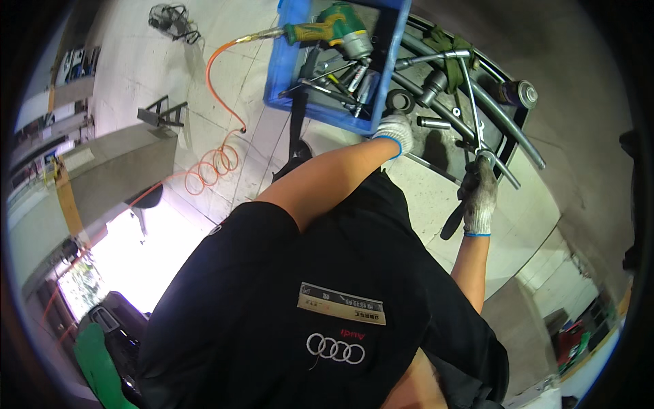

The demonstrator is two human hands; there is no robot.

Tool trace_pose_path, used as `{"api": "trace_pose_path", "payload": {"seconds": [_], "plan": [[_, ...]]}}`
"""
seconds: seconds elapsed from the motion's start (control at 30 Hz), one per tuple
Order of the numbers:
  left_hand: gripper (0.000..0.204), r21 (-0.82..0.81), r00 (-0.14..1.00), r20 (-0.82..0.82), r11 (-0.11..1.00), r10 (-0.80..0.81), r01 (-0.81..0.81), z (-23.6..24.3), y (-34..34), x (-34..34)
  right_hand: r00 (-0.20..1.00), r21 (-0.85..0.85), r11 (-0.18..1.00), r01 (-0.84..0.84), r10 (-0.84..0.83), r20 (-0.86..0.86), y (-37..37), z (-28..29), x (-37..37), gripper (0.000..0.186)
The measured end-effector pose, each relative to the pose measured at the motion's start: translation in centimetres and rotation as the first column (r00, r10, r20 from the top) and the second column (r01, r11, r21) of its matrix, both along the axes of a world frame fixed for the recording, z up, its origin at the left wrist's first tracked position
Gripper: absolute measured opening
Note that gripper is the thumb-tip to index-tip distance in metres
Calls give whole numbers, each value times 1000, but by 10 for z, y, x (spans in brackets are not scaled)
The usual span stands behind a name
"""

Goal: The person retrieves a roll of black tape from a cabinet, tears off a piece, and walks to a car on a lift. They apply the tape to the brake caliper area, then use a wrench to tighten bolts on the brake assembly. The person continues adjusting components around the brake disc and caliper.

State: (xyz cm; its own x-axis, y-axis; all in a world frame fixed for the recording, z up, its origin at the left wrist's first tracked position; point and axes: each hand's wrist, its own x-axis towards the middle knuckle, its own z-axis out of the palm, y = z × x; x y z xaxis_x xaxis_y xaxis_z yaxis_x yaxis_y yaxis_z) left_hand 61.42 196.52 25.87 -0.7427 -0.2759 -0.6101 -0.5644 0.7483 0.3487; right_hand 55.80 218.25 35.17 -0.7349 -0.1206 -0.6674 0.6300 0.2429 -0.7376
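Observation:
My left hand [395, 133], in a white knit glove with a blue cuff, is at the near right corner of the blue crate [320, 117], just below a dark ring-shaped part [400, 101]. Its fingers are mostly hidden. My right hand [480, 194], in a soiled glove, is closed round a black-handled tool [452, 222]; a round metal end shows above the fingers. A long chrome bar [472, 99] runs down to that end from a crossbar. Beside it lie a metal socket [433, 123] and thick grey tubes [501, 123] on a dark tray [436, 163].
A green and yellow air impact wrench [334, 31] rests across the crate over several hand tools, joined to a coiled orange hose [218, 163]. A can [519, 94] lies at the tray's right. Dark cable [174, 22] and a small metal stand [162, 112] are on the tiled floor.

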Motion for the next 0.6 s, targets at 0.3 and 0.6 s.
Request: {"api": "trace_pose_path", "payload": {"seconds": [0.3,0.6], "plan": [[44,972,970,101,185,220,-143,103,-46,64,922,19,943,-333,330,-203,-66,58,36,24],[27,926,585,369,-342,722,-162,127,-210,235,669,-38,736,-676,591,-451,-207,75,154,36]]}}
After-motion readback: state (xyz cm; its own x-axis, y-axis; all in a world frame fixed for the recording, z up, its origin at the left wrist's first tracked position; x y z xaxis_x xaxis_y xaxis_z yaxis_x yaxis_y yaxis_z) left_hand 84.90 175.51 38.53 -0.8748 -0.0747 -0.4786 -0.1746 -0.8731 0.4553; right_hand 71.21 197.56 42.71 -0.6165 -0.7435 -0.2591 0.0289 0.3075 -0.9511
